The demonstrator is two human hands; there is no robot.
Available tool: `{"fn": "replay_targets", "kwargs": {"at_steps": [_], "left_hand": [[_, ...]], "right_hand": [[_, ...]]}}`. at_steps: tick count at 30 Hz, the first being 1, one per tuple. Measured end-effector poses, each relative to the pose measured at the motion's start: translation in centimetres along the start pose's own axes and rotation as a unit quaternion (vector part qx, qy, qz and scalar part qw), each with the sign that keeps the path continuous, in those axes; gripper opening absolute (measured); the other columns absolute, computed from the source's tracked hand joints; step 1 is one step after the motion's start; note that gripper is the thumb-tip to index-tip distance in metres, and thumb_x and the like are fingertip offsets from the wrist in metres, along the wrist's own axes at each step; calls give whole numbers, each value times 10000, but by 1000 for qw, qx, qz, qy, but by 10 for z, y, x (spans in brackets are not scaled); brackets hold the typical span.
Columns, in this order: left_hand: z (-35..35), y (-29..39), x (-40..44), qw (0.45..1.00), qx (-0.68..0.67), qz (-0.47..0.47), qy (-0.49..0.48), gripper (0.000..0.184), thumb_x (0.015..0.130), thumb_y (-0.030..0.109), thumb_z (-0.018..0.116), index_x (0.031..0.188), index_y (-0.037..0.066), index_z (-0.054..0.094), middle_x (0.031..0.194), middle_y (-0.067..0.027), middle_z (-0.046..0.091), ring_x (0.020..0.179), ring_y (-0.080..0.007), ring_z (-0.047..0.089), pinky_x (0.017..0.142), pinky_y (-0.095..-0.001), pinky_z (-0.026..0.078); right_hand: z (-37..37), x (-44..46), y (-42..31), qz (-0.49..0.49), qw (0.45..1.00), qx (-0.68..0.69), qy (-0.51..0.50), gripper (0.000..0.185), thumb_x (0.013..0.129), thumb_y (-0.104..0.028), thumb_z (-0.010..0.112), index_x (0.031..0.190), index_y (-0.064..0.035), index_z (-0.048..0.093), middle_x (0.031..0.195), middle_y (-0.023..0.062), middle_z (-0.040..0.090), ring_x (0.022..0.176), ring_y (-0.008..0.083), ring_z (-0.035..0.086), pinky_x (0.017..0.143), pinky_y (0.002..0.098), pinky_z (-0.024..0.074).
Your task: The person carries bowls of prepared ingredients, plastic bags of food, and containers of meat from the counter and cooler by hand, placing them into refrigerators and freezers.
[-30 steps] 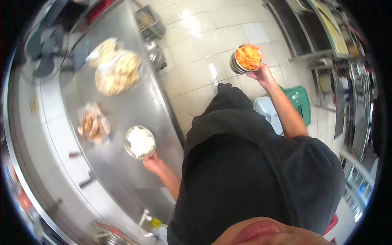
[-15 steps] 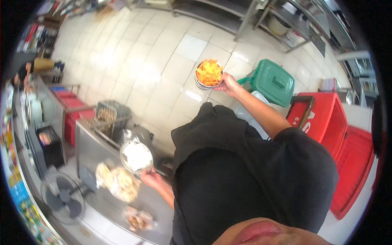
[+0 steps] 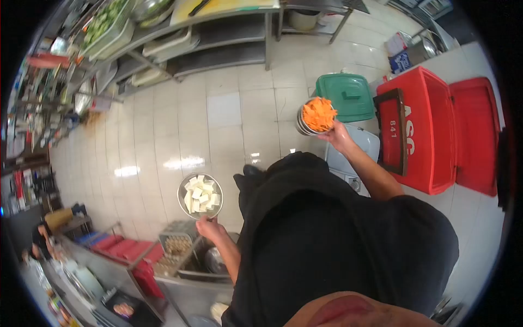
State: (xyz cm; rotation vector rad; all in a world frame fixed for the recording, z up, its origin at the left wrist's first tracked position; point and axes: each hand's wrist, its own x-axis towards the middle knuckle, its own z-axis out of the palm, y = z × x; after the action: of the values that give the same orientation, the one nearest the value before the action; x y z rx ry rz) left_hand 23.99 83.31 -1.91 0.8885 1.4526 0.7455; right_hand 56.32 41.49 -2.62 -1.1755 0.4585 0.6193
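Observation:
My left hand (image 3: 211,229) grips the near rim of a round metal bowl (image 3: 181,210), which holds white blocks (image 3: 200,194) that look like tofu. The bowl is over the tiled floor, left of my body. In my right hand (image 3: 339,136) is a metal container (image 3: 301,121), which looks like stacked bowls, heaped with orange cut pieces (image 3: 319,114). It is held out in front, near a green lidded bin (image 3: 344,98). The fingers of both hands are partly hidden by what they hold.
Metal shelving (image 3: 223,49) with a cutting board (image 3: 218,6) stands ahead. At right is an open red cooler (image 3: 430,131). A steel counter (image 3: 190,294) and a crate of eggs or similar round items (image 3: 177,244) are at lower left. Another person (image 3: 42,240) stands at far left.
My body has turned right, away from the steel counter. The bowl of white blocks has moved off the counter and is now over the floor. Both hands keep their holds.

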Motion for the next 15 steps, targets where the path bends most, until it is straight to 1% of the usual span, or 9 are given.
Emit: {"fn": "replay_targets", "kwargs": {"at_steps": [2, 3, 4, 5, 7, 9, 11, 12, 15], "left_hand": [[20, -4, 25, 998, 29, 5, -48, 111, 736, 30, 551, 827, 53, 491, 855, -75, 530, 798, -202, 532, 683, -370, 475], [32, 3, 45, 993, 41, 19, -106, 107, 757, 31, 540, 838, 68, 480, 861, -72, 535, 809, -187, 535, 653, -353, 462], [56, 33, 42, 988, 10, 42, -150, 108, 767, 27, 537, 806, 78, 450, 862, -75, 542, 788, -180, 534, 645, -348, 460], [48, 47, 59, 974, 37, 66, -212, 115, 766, 10, 536, 820, 68, 452, 890, -98, 561, 790, -202, 568, 659, -369, 502], [107, 85, 24, 980, 57, 43, -187, 132, 759, -22, 532, 857, 19, 453, 917, -148, 568, 813, -266, 621, 666, -391, 554], [172, 88, 32, 969, 60, 44, -235, 136, 756, -16, 535, 850, 13, 441, 906, -142, 565, 804, -270, 625, 652, -386, 551], [236, 107, 50, 955, 92, 49, -278, 138, 754, -12, 536, 848, 11, 437, 901, -143, 564, 802, -273, 628, 643, -384, 551], [266, 118, 37, 949, 100, 48, -294, 136, 742, -21, 522, 832, 12, 425, 896, -146, 558, 800, -278, 630, 649, -385, 558], [341, 117, -3, 940, 77, 34, -330, 139, 727, -38, 505, 824, 10, 419, 894, -156, 562, 801, -287, 632, 663, -396, 568]], "right_hand": [[-24, -17, 13, -15, 999, 42, 18, 351, 945, -270, 407, 1210, -60, 498, 1122, 111, 612, 980, 220, 616, 782, 394, 551], [-25, -32, 3, -33, 997, 62, 31, 366, 946, -282, 406, 1220, -60, 506, 1129, 111, 614, 980, 216, 616, 777, 387, 552], [-16, -54, -5, -36, 996, 58, 56, 393, 934, -299, 412, 1230, -61, 515, 1137, 100, 620, 981, 217, 615, 798, 391, 533], [-11, -74, -6, -38, 994, 55, 82, 420, 923, -317, 418, 1240, -63, 524, 1144, 90, 626, 982, 218, 614, 819, 395, 515], [-27, -66, 14, -48, 984, 130, 111, 383, 933, -283, 422, 1223, -54, 523, 1101, 101, 633, 900, 210, 644, 707, 359, 568], [-34, -48, 9, -47, 976, 152, 151, 367, 906, -225, 413, 1203, -45, 532, 1060, 102, 645, 878, 210, 648, 680, 360, 573], [-21, -20, -7, -59, 964, 182, 186, 356, 877, -183, 412, 1171, -38, 549, 1040, 102, 648, 870, 210, 647, 681, 359, 571], [-22, -6, -13, -65, 958, 197, 199, 351, 862, -162, 411, 1155, -34, 557, 1030, 102, 649, 866, 211, 647, 681, 359, 570], [-47, 24, -33, -48, 956, 185, 223, 342, 907, -250, 421, 1156, -56, 554, 1077, 107, 641, 933, 244, 631, 779, 420, 535]]}}
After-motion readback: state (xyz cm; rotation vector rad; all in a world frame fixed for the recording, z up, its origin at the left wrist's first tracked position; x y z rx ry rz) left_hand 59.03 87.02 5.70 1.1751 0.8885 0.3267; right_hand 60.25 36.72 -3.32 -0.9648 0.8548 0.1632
